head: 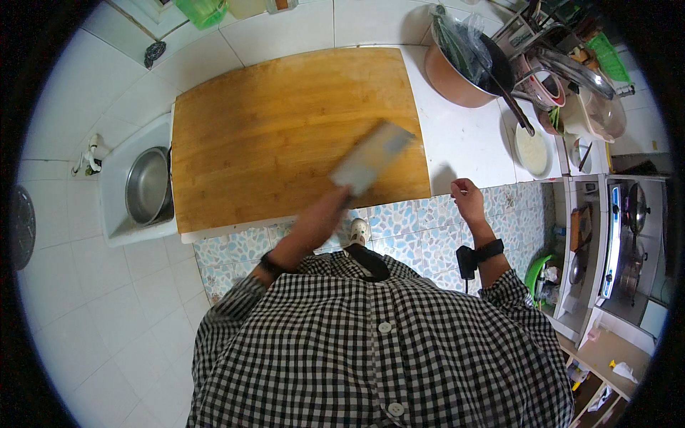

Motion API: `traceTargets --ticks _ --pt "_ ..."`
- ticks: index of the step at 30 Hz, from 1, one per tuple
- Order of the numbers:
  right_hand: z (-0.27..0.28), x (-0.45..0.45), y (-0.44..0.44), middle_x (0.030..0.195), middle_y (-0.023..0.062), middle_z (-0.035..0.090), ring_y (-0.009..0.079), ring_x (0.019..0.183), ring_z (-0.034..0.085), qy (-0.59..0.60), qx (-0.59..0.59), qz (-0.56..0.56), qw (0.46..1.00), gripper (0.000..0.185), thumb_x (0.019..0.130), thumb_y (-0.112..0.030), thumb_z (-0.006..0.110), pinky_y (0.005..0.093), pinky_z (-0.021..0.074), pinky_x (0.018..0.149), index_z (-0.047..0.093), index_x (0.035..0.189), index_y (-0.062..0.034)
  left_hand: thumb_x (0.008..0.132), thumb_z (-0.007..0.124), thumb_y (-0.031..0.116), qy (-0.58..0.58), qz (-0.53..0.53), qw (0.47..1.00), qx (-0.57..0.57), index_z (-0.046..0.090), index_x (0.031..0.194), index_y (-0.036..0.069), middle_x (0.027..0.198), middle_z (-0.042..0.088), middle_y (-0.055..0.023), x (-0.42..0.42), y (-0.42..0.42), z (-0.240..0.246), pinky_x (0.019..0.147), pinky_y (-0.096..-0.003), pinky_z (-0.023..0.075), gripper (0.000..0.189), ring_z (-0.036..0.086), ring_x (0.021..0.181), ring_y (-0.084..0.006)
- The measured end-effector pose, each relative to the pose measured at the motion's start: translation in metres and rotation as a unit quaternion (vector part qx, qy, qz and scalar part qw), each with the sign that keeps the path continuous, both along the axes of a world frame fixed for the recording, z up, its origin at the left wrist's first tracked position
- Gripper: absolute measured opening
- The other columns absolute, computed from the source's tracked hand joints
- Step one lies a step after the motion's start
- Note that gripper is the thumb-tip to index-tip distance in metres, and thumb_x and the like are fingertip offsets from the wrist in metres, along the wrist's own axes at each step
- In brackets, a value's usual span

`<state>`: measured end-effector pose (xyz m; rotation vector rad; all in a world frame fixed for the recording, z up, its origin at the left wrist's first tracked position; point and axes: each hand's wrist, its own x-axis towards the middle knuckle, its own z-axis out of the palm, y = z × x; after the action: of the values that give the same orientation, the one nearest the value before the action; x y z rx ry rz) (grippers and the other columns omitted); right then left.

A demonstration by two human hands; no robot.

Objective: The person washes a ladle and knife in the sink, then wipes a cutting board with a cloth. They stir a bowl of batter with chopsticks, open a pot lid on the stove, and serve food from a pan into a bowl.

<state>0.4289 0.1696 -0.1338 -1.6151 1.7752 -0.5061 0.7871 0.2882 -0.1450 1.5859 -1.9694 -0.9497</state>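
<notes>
My left hand (324, 211) grips the handle of a cleaver (372, 155). The cleaver's broad metal blade lies over the lower right part of a large wooden cutting board (257, 134), pointing up and to the right. Hand and blade are slightly blurred. Whether the blade touches the board, I cannot tell. My right hand (467, 199) hovers by the counter's front edge, right of the board, with its fingers curled and nothing visible in them.
At the left, a metal basin (147, 186) sits in a white sink (111, 214). Right of the board are a copper-coloured pot (457, 88) holding a plastic bag, a bowl of pale contents (532, 150) and a crowded dish rack (527, 32). Shelves stand at the far right.
</notes>
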Motion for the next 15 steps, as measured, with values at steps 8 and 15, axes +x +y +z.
traceTargets --ticks 8,15 --pt "-0.002 -0.012 0.002 0.08 0.0141 0.064 0.0231 0.072 0.063 0.015 -0.029 -0.02 0.999 0.025 0.081 -0.023 0.058 0.0314 0.0487 0.066 0.059 0.091 -0.0005 0.085 0.048 0.017 0.026 -0.032 0.999 -0.013 0.033 0.123 0.005 0.101 0.052 -0.0222 -0.025 -0.069 0.003 0.069 -0.0476 0.044 0.042 0.054 0.082 -0.0397" --pt "-0.011 -0.031 0.042 0.078 0.0134 0.062 0.0217 0.07 0.062 0.044 -0.019 -0.062 0.997 0.022 0.082 -0.018 0.057 0.0321 0.0496 0.062 0.059 0.089 0.0021 0.086 0.043 0.018 0.052 0.403 0.914 0.002 0.035 0.128 0.002 0.116 0.048 -0.0239 0.194 -0.044 -0.038 0.085 -0.0434 0.0391 0.046 0.049 0.102 -0.0371"
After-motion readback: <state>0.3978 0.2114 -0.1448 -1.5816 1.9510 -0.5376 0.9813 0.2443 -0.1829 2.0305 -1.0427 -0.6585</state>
